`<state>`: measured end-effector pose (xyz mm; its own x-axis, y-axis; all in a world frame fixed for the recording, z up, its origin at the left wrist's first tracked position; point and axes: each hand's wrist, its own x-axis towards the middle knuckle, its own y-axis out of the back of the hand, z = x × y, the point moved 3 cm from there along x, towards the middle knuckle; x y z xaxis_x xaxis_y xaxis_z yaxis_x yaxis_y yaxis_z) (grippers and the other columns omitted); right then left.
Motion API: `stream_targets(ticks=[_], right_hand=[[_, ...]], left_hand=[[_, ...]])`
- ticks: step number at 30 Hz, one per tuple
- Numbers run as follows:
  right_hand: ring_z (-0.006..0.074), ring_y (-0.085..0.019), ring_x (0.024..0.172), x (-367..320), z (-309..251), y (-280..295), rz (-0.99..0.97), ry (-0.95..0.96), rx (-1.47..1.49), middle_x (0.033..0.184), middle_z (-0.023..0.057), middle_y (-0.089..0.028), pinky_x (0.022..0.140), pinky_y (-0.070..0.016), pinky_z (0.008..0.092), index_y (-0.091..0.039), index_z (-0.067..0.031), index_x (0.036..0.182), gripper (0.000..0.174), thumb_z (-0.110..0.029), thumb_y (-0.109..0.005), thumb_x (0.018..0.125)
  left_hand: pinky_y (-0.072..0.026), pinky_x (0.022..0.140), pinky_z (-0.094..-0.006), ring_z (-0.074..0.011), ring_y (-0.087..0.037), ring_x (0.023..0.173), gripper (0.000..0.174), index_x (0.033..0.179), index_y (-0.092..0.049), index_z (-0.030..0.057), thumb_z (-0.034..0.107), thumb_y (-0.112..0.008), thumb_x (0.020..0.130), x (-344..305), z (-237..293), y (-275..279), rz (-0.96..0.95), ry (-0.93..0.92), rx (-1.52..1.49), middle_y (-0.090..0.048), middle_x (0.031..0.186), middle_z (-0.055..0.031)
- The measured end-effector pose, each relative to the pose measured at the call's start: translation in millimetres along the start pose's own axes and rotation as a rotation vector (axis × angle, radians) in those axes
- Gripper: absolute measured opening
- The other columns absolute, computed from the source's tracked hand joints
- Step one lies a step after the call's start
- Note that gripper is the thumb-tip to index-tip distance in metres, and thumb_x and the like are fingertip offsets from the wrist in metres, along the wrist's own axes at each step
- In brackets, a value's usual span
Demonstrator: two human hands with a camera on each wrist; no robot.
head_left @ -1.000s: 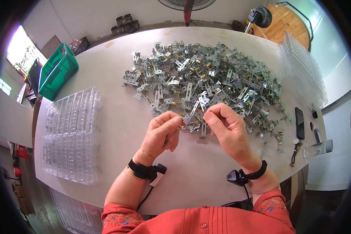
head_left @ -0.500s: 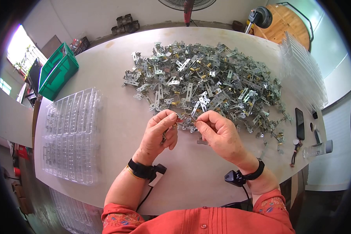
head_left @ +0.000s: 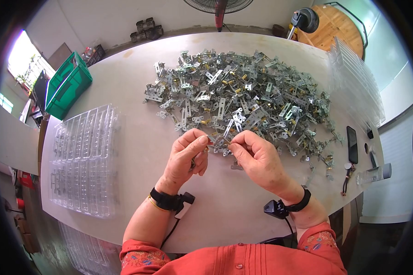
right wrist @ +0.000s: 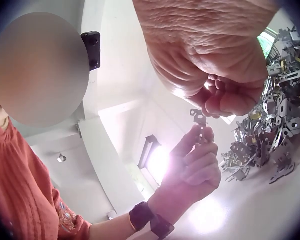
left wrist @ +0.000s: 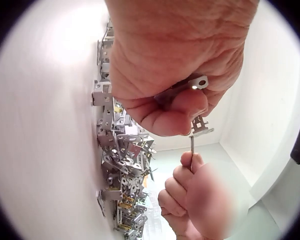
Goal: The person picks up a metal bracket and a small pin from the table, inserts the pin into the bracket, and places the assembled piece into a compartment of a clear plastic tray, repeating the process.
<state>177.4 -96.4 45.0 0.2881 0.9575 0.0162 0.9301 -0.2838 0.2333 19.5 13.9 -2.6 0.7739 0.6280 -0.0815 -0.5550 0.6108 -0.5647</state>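
Note:
In the head view, both hands are raised in front of a large pile of metal brackets [head_left: 243,91]. The left hand [head_left: 186,156] pinches a small metal bracket [right wrist: 200,118] between thumb and fingers; the left wrist view shows another metal piece [left wrist: 197,84] within its curled fingers. The right hand [head_left: 259,160] pinches a thin metal piece [left wrist: 192,145], whose end meets or nearly meets the left hand's bracket. Whether the two touch cannot be told. The right fingertips partly hide that piece in the right wrist view.
Clear plastic trays [head_left: 85,160] lie stacked on the table at the left, a green crate [head_left: 69,87] behind them. More clear trays [head_left: 355,85] stand at the right. A phone [head_left: 352,145] and a bottle [head_left: 374,174] are near the right edge.
The right hand has moved left and slightly down, closer to the left hand, bringing its metal piece up to the left hand's bracket. The left hand has barely moved.

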Motion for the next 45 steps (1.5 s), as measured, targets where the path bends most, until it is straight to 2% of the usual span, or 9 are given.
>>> stream_targets(ticks=[6,11,18,24,26,27,30,35,45], right_hand=[[0.0051,-0.047,0.064,0.4,1.3,2.6,-0.055,-0.046,-0.027,0.071,-0.0016,-0.056,0.057,-0.0408,0.0255,-0.06,-0.0018,0.104,0.009,-0.01,-0.06,0.1],[0.0075,-0.056,0.074,1.5,1.4,2.9,-0.124,-0.201,0.15,0.089,0.0028,-0.061,0.068,-0.0506,0.025,-0.054,-0.0024,0.119,0.019,-0.011,-0.051,0.103],[0.0073,-0.058,0.077,6.1,1.5,7.3,-0.249,-0.286,0.336,0.093,0.0011,-0.061,0.07,-0.0524,0.0246,-0.058,-0.0055,0.117,0.017,-0.015,-0.052,0.103],[0.0032,-0.05,0.073,8.5,19.4,0.1,-0.19,-0.113,0.221,0.085,-0.0052,-0.057,0.064,-0.0448,0.0211,-0.063,-0.0068,0.109,0.013,-0.018,-0.06,0.103],[0.0024,-0.045,0.07,11.7,17.7,1.7,-0.004,0.203,0.13,0.081,-0.0078,-0.055,0.062,-0.0415,0.0211,-0.064,-0.0068,0.106,0.01,-0.015,-0.059,0.103],[0.0024,-0.045,0.07,11.6,15.2,1.9,-0.005,0.203,0.129,0.081,-0.0078,-0.055,0.062,-0.0415,0.0211,-0.064,-0.0068,0.106,0.01,-0.015,-0.059,0.103],[0.0023,-0.045,0.069,10.3,6.5,6.9,0.033,0.193,0.158,0.081,-0.0076,-0.056,0.062,-0.0409,0.0207,-0.064,-0.0069,0.106,0.011,-0.016,-0.059,0.104],[0.0042,-0.059,0.077,6.3,6.0,2.1,-0.124,-0.102,0.306,0.089,-0.0022,-0.065,0.067,-0.0489,0.0205,-0.063,-0.0055,0.104,0.011,-0.016,-0.059,0.103],[0.0083,-0.065,0.08,8.6,2.9,6.7,-0.027,-0.015,0.273,0.092,0.0005,-0.065,0.072,-0.0551,0.0247,-0.062,-0.0031,0.104,0.011,-0.013,-0.057,0.103]], left_hand=[[-0.0368,0.038,-0.0248,-0.0078,-0.04,0.039,0.019,0.096,-0.058,0.0035,0.022,-0.059,0.102,-1.8,1.2,-4.8,-0.06,-0.051,0.193,-0.049,0.059,0.001],[-0.0362,0.042,-0.0222,-0.0053,-0.042,0.043,0.018,0.097,-0.06,0.0023,0.019,-0.066,0.099,-4.5,2.9,-12.5,-0.047,-0.073,0.287,-0.051,0.062,0.0023],[-0.0363,0.048,-0.0194,-0.0023,-0.047,0.056,0.018,0.099,-0.061,0.0034,0.019,-0.07,0.096,-7.8,1.0,-15.4,-0.113,-0.113,0.515,-0.054,0.07,0.0049],[-0.0332,0.052,-0.0217,-0.0028,-0.041,0.06,0.016,0.095,-0.061,0.002,0.012,-0.073,0.092,-7.2,-1.1,-22.1,-0.132,-0.289,0.743,-0.051,0.068,0.0052],[-0.0325,0.052,-0.0225,-0.0034,-0.04,0.059,0.016,0.094,-0.062,0.0018,0.011,-0.074,0.091,-8.3,-1.8,-25.9,-0.133,-0.34,0.83,-0.05,0.068,0.0049],[-0.0326,0.052,-0.0226,-0.0035,-0.04,0.059,0.016,0.094,-0.062,0.002,0.01,-0.075,0.09,-9.5,-0.2,-28.0,-0.086,-0.398,0.882,-0.049,0.067,0.0044],[-0.0326,0.052,-0.0228,-0.0038,-0.039,0.059,0.016,0.096,-0.063,0.0024,0.009,-0.076,0.089,-11.0,1.6,-29.6,0.017,-0.499,0.938,-0.048,0.066,0.0038],[-0.0324,0.051,-0.0229,-0.0039,-0.038,0.058,0.017,0.097,-0.064,0.0028,0.008,-0.077,0.088,-10.6,1.8,-31.2,0.1,-0.54,0.942,-0.047,0.066,0.0034],[-0.0458,0.065,-0.0253,-0.0089,-0.054,0.071,0.03,0.106,-0.064,-0.0013,0.027,-0.054,0.103,-8.8,2.9,-21.0,0.061,-0.372,0.764,-0.059,0.077,-0.0012]])
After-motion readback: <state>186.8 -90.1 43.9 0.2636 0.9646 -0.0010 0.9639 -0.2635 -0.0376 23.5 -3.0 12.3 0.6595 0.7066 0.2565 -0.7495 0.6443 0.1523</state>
